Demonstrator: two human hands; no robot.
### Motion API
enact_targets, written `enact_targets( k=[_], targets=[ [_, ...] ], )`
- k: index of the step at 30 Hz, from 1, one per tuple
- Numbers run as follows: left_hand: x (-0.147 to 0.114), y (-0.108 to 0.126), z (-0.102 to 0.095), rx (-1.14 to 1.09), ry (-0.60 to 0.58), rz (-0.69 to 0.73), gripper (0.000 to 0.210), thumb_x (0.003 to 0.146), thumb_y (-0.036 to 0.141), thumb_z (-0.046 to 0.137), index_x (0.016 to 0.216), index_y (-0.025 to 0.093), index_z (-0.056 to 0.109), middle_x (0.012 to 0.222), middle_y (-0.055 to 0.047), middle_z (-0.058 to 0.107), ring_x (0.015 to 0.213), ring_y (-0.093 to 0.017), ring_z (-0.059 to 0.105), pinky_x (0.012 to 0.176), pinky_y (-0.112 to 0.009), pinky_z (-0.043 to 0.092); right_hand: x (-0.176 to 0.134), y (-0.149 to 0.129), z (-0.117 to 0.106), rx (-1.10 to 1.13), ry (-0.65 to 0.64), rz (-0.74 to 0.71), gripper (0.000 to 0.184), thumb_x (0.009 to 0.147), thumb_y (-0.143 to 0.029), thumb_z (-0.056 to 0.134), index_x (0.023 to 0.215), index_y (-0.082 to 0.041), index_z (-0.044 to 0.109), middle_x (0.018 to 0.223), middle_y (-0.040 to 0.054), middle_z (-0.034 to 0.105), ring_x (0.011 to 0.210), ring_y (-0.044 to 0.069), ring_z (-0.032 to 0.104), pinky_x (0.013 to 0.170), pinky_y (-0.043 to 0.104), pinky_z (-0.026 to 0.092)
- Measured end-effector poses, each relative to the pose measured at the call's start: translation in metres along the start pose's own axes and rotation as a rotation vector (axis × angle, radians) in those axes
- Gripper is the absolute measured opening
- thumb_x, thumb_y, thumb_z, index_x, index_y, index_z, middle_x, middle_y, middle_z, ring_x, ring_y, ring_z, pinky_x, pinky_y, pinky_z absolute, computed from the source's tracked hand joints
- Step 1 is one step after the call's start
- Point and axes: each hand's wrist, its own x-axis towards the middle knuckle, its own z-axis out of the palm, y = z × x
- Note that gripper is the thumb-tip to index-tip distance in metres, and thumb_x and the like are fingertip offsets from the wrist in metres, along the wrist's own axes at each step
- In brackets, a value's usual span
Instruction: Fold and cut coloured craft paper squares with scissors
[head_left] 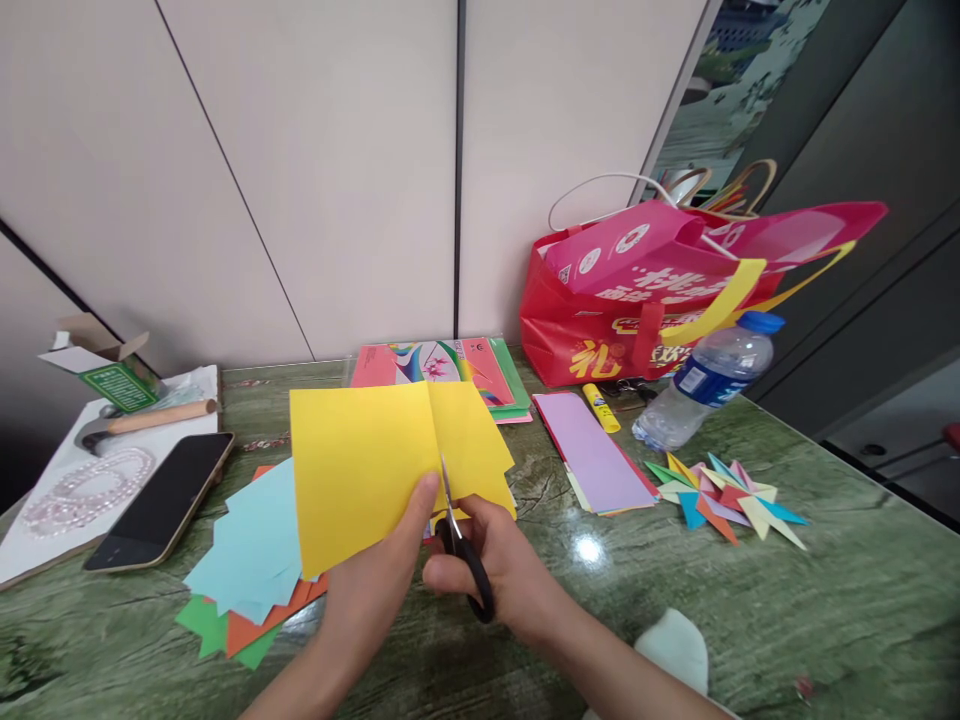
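Observation:
My left hand [382, 570] grips a sheet of yellow paper [364, 465] by its lower edge, the thumb lying on the front near a vertical crease. In my right hand [506, 560] is a pair of scissors [471, 570] with black handles. The blades point up along the crease, and the sheet is parted below them. To the left, a pile of light blue paper pieces [251, 545] lies over orange pieces [262, 625] and green pieces [214, 628]. Behind the sheet rests a pack of coloured paper [375, 365], partly covered.
Purple paper strips [592, 450], a glue stick [601, 408], a plastic bottle [701, 385] and a folded paper star [731, 492] are on the right. A red bag [555, 320] stands behind. Phone [165, 505], hammer [161, 418], beads [90, 490] and small box [112, 370] sit left.

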Motion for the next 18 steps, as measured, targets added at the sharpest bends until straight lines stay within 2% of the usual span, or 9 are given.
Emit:
enact_targets(
  k=[3,9,18],
  targets=[
    [-0.0018,-0.0009,0.0016,-0.003,-0.009,-0.004,0.039,0.069,0.045,0.057,0.101,0.022,0.059,0.117,-0.008,0.059,0.114,-0.024,0.048,0.101,-0.04,0.029,0.0005,-0.0021,0.0,0.009,-0.007,-0.027,0.057,0.049,-0.048,0.077,0.086,-0.016,0.047,0.063,-0.0038,0.048,0.058,0.009,0.042,0.051,0.021,0.033],
    [-0.0031,0.0002,0.001,0.006,-0.007,0.004,0.042,0.069,0.047,0.057,0.103,0.021,0.059,0.118,-0.008,0.058,0.114,-0.024,0.047,0.101,-0.04,0.029,0.0005,-0.0028,-0.0003,-0.024,-0.008,-0.047,0.054,0.05,-0.049,0.076,0.084,-0.016,0.05,0.062,-0.0043,0.041,0.057,0.009,0.036,0.051,0.021,0.031],
    [-0.004,-0.0004,0.0029,-0.028,-0.012,-0.01,0.042,0.069,0.046,0.057,0.103,0.021,0.059,0.117,-0.009,0.058,0.111,-0.023,0.05,0.099,-0.04,0.032,0.0009,0.0014,-0.0002,0.023,-0.014,-0.058,0.051,0.052,-0.047,0.076,0.085,-0.017,0.051,0.066,-0.0029,0.045,0.059,0.01,0.041,0.062,0.025,0.038]
  ],
)
